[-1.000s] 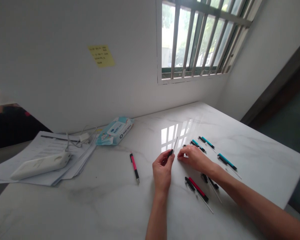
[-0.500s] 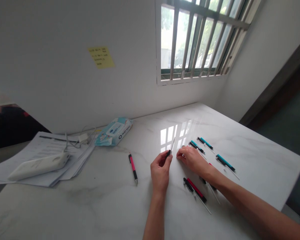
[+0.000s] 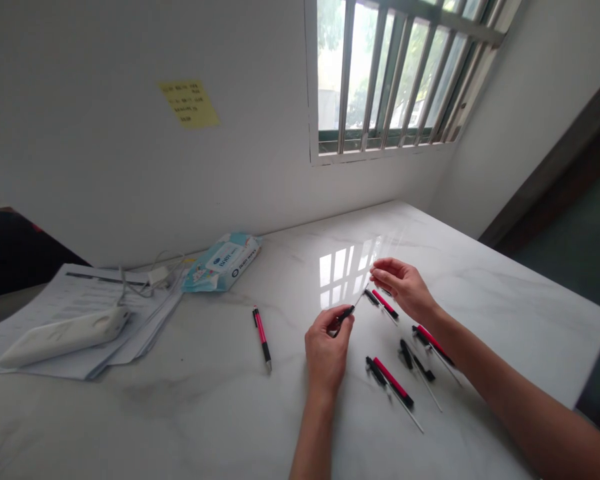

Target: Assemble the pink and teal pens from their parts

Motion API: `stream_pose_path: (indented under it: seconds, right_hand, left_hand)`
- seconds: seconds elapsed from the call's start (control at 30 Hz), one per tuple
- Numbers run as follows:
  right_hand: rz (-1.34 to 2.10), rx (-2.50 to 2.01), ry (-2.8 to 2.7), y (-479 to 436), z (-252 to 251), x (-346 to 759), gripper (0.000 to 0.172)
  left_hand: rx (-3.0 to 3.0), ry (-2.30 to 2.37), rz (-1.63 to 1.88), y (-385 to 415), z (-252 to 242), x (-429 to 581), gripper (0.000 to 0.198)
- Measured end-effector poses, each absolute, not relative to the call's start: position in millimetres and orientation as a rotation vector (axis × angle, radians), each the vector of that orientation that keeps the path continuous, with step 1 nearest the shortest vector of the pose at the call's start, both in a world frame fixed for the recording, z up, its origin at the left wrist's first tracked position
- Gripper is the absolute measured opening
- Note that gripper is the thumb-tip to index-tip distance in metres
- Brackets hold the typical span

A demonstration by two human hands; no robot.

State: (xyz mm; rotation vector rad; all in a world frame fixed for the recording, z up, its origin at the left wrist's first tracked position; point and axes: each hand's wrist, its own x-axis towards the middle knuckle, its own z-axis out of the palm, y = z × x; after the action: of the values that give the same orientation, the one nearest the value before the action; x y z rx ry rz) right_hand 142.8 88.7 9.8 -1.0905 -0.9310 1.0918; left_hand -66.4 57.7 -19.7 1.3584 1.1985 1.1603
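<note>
Black pen piece (image 3: 347, 313) is pinched by left hand (image 3: 327, 343), slanted, thin end roughly toward tabletop (image 3: 180, 420) far corner; right hand (image 3: 401, 281) grip can't be told tbh

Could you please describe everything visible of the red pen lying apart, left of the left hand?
The red pen looks plastic: red barrel, black top and clip, black grip, greyish metallic-looking tip. It appears assembled and lies on the marbled tabletop, left of the left hand, tip toward the viewer. Only the tabletop touches it.
</note>
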Motion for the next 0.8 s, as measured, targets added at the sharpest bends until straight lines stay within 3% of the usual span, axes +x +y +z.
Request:
stream_pose_path:
  seconds: [0.8]
  right_hand:
    - [1.175,-1.102,-0.963,81.7,20.1,137.8,0.033]
  left_hand:
    - [1.362,1.2,1.155,58.3,-14.3,-65.2,0.02]
